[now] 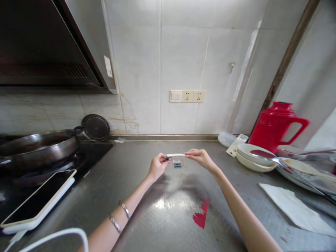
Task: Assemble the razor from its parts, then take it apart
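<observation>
A slim white strip-like object (175, 154) is held level above the grey metal counter (136, 210). My left hand (157, 166) pinches its left end, where a small dark part shows by the fingertips; two silver bangles circle that wrist. At the right end my right hand (201, 158) pinches it between thumb and fingers. Just below the strip is a small clear, greenish item (177, 163), too small to make out. Nearer the front, a ragged red patch (201, 215) lies on the counter.
Left: a steel pan (39, 150) on a black stove and a phone (39, 199) with a white cable. Right: a red thermos (274, 126), stacked bowls (254, 159), plates with utensils, and white paper (296, 206). A range hood (47, 42) hangs upper left.
</observation>
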The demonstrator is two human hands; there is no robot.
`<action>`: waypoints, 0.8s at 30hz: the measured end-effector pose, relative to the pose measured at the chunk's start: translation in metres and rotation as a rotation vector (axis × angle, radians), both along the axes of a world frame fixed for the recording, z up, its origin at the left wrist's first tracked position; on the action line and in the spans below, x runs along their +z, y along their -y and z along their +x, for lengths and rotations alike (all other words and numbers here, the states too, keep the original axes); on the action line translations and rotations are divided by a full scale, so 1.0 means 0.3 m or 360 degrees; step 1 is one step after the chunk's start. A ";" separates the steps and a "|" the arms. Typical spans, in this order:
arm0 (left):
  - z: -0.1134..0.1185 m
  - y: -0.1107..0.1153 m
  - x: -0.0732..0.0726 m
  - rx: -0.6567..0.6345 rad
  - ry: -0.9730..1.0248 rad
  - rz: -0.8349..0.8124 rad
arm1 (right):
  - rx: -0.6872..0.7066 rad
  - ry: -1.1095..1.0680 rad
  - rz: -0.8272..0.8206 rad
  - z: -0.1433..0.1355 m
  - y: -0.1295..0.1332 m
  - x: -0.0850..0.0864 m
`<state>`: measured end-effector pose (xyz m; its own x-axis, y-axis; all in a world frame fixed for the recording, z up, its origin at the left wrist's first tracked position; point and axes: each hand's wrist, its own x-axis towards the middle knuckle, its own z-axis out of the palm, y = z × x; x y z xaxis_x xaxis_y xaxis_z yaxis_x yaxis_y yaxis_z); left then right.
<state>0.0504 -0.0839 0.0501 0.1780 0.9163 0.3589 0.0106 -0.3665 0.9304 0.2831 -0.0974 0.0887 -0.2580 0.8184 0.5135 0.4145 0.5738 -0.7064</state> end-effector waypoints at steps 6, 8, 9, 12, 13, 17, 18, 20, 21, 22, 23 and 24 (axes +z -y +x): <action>0.000 -0.004 -0.003 0.0002 -0.0002 0.0004 | -0.0080 -0.0042 0.0032 -0.001 0.002 0.000; -0.001 -0.007 -0.006 0.0001 -0.0010 0.0015 | -0.0030 -0.0025 0.0020 -0.005 0.004 0.001; -0.002 -0.008 -0.008 0.0003 -0.0021 0.0018 | -0.0016 -0.0018 0.0011 -0.005 0.004 0.000; -0.002 -0.007 -0.011 0.0024 -0.0055 0.0032 | -0.0060 -0.0020 -0.0008 0.003 -0.002 -0.008; -0.002 -0.007 -0.011 0.0029 -0.0060 0.0035 | -0.0082 -0.0029 -0.0013 0.007 -0.004 -0.011; 0.001 -0.002 -0.007 0.0017 -0.0039 0.0038 | -0.0052 -0.0052 -0.0032 0.011 -0.008 -0.015; 0.002 -0.001 -0.005 0.0012 -0.0031 0.0039 | -0.0026 -0.0051 -0.0037 0.009 -0.008 -0.016; 0.003 0.002 -0.003 0.0003 -0.0023 0.0040 | 0.0000 -0.0039 -0.0050 0.007 -0.011 -0.020; 0.004 0.003 -0.002 0.0002 -0.0026 0.0038 | -0.0011 -0.0036 -0.0057 0.008 -0.013 -0.022; 0.004 0.003 -0.003 0.0003 -0.0029 0.0035 | -0.0033 -0.0034 -0.0064 0.010 -0.015 -0.025; 0.005 0.004 -0.004 0.0002 -0.0030 0.0033 | -0.0060 -0.0035 -0.0071 0.013 -0.017 -0.028; 0.006 0.003 -0.006 0.0001 -0.0030 0.0032 | -0.0083 -0.0040 -0.0075 0.015 -0.019 -0.030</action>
<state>0.0521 -0.0848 0.0483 0.1844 0.9090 0.3738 0.0281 -0.3850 0.9225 0.2877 -0.0918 0.0798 -0.2016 0.8540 0.4796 0.4246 0.5175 -0.7429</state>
